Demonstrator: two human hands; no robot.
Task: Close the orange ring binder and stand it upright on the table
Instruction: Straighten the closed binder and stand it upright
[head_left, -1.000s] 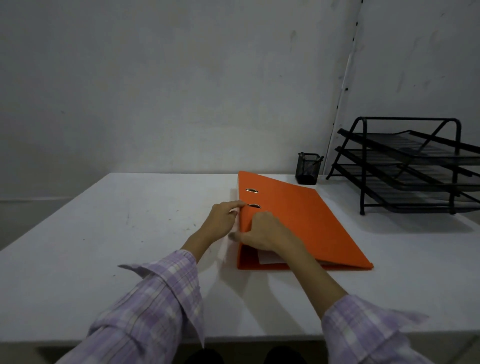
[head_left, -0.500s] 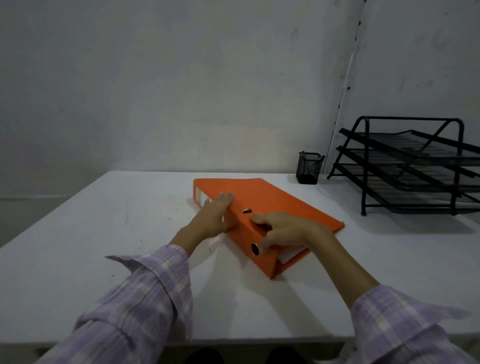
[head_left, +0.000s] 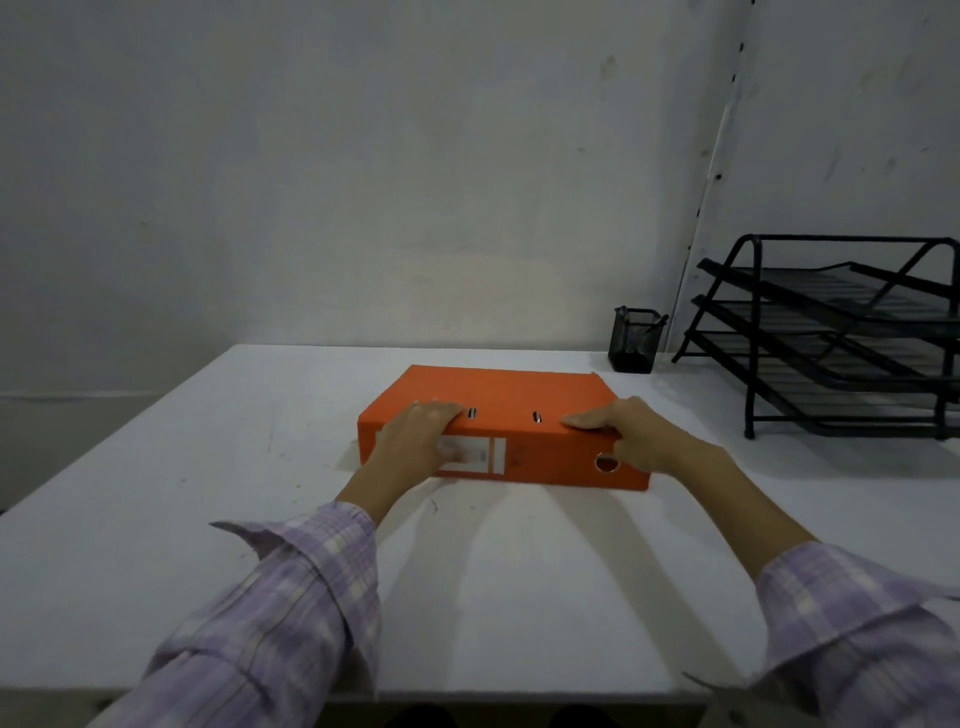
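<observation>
The orange ring binder (head_left: 511, 397) lies flat and closed on the white table (head_left: 156, 519), its spine turned toward me with a white label and a round finger hole showing. My left hand (head_left: 415, 439) rests over the spine's left end, fingers on the top cover and palm across the label. At the spine's right end, my right hand (head_left: 631, 434) grips the binder, thumb lying along the top edge and fingers wrapped down beside the finger hole.
A black mesh pen cup (head_left: 635, 339) stands at the table's back, right of the binder. A black three-tier wire letter tray (head_left: 841, 332) fills the back right. A pale wall runs behind the table.
The binder has swung round from a diagonal lie, so its spine now faces me squarely. Both hands moved with it to the spine's two ends.
</observation>
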